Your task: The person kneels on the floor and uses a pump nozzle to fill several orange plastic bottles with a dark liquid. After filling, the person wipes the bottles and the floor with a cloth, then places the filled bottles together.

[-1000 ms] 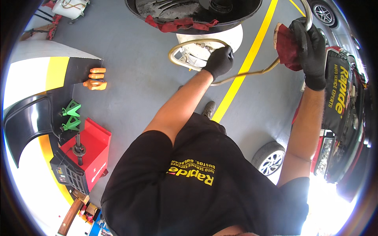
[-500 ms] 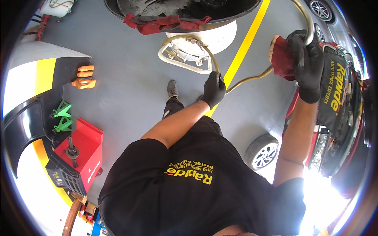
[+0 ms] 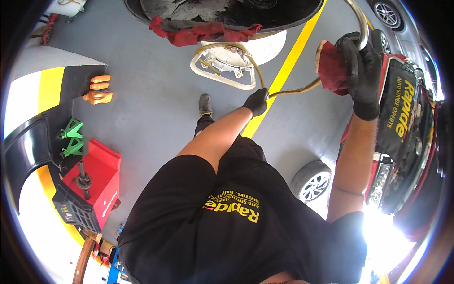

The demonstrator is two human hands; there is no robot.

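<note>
My left hand (image 3: pixel 257 102), in a black glove, is closed around a thin yellowish-brown hose (image 3: pixel 295 91). That hose loops over a white tank (image 3: pixel 272 46) with a white metal guard handle (image 3: pixel 217 81) and runs on toward my right side. My right hand (image 3: pixel 362 78), also black-gloved, is raised and wrapped round the lower end of a curved silvery metal pipe (image 3: pixel 363 28). A dark red rag (image 3: pixel 332 71) is bunched against the palm side of this hand. How hose and pipe meet is hidden behind the rag and glove.
Above the tank is a wide black basin (image 3: pixel 189 19) with red cloth (image 3: pixel 203 32) along its rim. A red car (image 3: pixel 385 161) with a black cover stands right, near a loose wheel (image 3: pixel 312 181). Orange bottles (image 3: pixel 99 90), green jack stands (image 3: pixel 72 137) and a red wheel balancer (image 3: pixel 106 165) are left.
My left hand has dropped slightly along with the hose, which now runs flatter toward the right. My right hand, pipe and rag have shifted a little to the left.
</note>
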